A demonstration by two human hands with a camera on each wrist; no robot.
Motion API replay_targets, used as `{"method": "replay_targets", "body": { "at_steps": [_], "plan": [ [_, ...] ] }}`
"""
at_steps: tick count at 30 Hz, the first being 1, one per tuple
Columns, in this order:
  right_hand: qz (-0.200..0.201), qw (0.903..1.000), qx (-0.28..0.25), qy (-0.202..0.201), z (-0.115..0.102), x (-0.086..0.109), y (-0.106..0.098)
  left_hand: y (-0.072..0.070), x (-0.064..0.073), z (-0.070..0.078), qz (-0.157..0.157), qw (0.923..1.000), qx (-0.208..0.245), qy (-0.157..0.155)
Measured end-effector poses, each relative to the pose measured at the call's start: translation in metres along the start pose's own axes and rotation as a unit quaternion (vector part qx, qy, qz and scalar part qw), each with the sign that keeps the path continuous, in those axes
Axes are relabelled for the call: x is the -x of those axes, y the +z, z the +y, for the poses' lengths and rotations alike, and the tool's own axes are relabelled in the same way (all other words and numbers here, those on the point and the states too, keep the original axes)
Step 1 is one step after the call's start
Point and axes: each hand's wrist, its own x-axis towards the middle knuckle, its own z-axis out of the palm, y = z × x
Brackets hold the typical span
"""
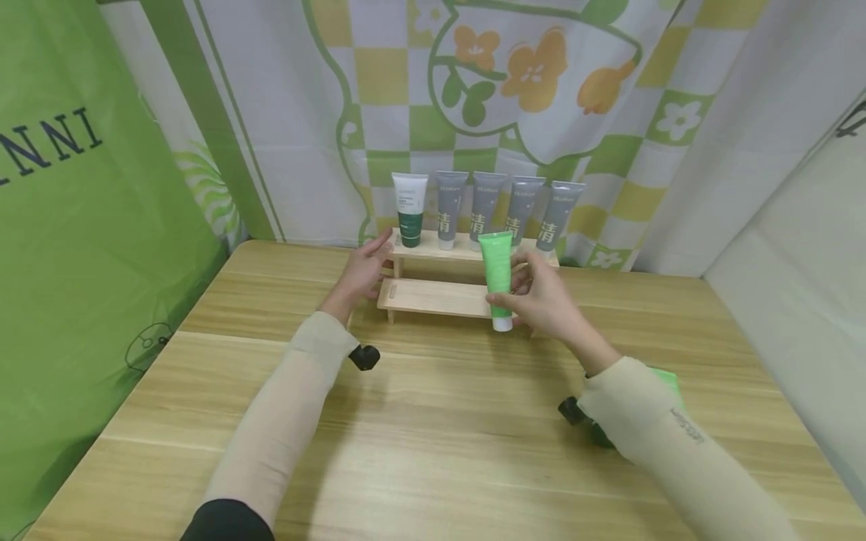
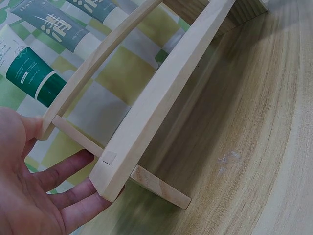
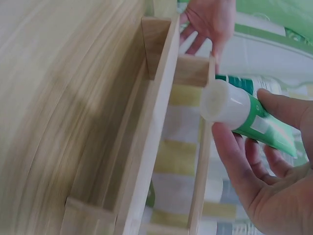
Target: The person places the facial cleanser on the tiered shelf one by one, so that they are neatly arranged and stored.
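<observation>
A two-tier wooden rack [image 1: 440, 297] stands toward the back of the table. My left hand [image 1: 363, 272] holds its left end; in the left wrist view the thumb touches the upper tier [image 2: 93, 66] and fingers reach round the end of the lower tier [image 2: 146, 117]. Between thumb and fingers my right hand [image 1: 544, 297] pinches a bright green squeeze tube [image 1: 498, 270], white cap down, in front of the rack's right part. A white and dark green tube [image 1: 409, 210] and several grey tubes [image 1: 449, 210] stand in a row on the upper tier.
Behind the rack hangs a checked, flowered curtain [image 1: 386, 75]. A green cloth [image 1: 88, 263] hangs at the left. Beside the right forearm a bright green thing [image 1: 666, 378] shows on the table [image 1: 433, 451], mostly hidden by the sleeve.
</observation>
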Motion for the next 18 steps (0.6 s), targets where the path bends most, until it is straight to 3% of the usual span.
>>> {"method": "replay_targets", "body": {
  "at_steps": [18],
  "plan": [
    [0.047, 0.9968, -0.049, -0.042, -0.02, -0.038, 0.059, 0.0, -0.001, 0.0, 0.003, 1.0, 0.003, -0.001]
  ]
}}
